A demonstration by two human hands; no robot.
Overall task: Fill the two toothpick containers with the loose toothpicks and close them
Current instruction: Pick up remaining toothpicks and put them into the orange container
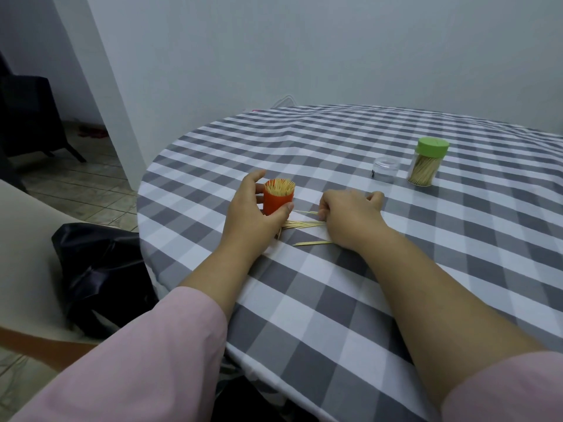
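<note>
Left hand (254,213) wrapped round the orange container (278,198), thumb on its near side and fingers curled behind it, gripping it upright on the grey-and-white checked tablecloth (335,300). Container open at the top and packed with toothpicks standing on end, tips level with the rim. Just to its right, loose toothpicks (304,223) lying flat on the cloth — one small bundle between the two hands, a couple more strands nearer the table edge, a thin one higher up by the knuckles. Right hand (350,216) down on the cloth over those toothpicks, knuckles up, fingers curled under at the left side and pinching at the strands there; fingertips themselves mostly hidden beneath the hand. Farther back and to the right, well apart from both hands, the second container (425,167) — clear, full of toothpicks, closed with a green lid (433,146). Beside it on the left, a small clear cap (386,169) standing alone on the cloth. Pink sleeves on both forearms near the bottom of the view. Off the table's left edge, a black bag (100,269) on a pale seat, tiled floor beyond.
</note>
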